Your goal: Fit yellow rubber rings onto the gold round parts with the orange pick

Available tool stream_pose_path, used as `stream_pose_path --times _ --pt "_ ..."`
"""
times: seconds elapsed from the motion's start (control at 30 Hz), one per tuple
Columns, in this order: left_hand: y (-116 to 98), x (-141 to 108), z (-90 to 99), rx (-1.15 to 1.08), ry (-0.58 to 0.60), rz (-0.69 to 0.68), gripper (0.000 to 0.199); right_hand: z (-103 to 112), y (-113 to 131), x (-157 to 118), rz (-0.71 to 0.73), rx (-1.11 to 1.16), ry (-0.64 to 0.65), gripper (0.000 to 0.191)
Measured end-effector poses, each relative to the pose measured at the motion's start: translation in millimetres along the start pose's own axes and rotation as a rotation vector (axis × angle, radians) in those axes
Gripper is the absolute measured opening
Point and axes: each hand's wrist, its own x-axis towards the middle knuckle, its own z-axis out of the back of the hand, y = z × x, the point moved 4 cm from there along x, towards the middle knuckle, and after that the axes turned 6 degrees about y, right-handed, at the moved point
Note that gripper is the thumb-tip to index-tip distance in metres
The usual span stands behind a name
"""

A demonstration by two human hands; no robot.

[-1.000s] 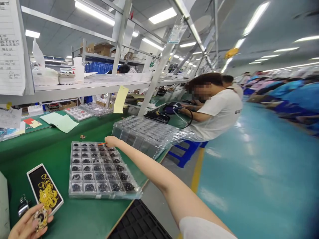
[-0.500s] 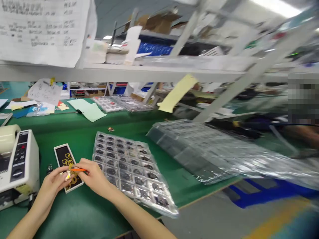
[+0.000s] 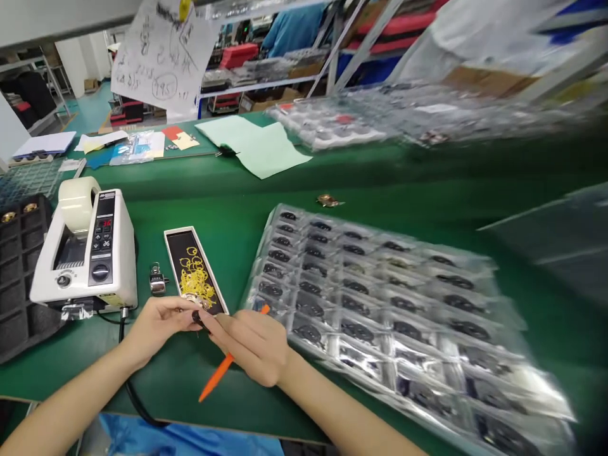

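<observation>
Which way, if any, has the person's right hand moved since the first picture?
Yes: the right hand has moved from the far edge to the near left corner of the blister tray, by the ring box.

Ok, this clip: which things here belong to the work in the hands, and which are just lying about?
In the work: left hand and right hand pinching a small black part; orange stick in the right hand; box of yellow rings; clear blister tray.
Lying about: tape dispenser; tally counter; green paper sheets.

pick (image 3: pixel 216 377): orange | rings (image 3: pixel 194 278): yellow | tray (image 3: pixel 175 248): black, white-edged | mat (image 3: pixel 199 209): green
</observation>
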Motion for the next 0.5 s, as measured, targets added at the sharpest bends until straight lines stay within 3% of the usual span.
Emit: stream_pose_path --times 0.1,0.2,0.3,0.4,0.5 --pt "-4 -1 -1.6 -0.008 0.050 -0.007 0.022 2 -3 2 -0.160 0.109 -0.026 0.026" --pt "-7 0 -1.7 -0.029 0.084 -0.065 0.021 0 -18 1 -0.562 0.403 -0.044 0.021" --pt "-6 0 -1.8 -0.014 0.117 -0.103 0.036 -8 -29 -3 -0.886 0.721 0.050 0.016" --pt "-4 0 -2.9 0.045 0.146 -0.132 0.044 -15 -34 -8 -1.062 0.915 0.130 0.015" --pt "-1 0 -4.3 0.113 0.169 -0.146 0.043 -19 -34 -12 -1.152 0.970 0.127 0.013"
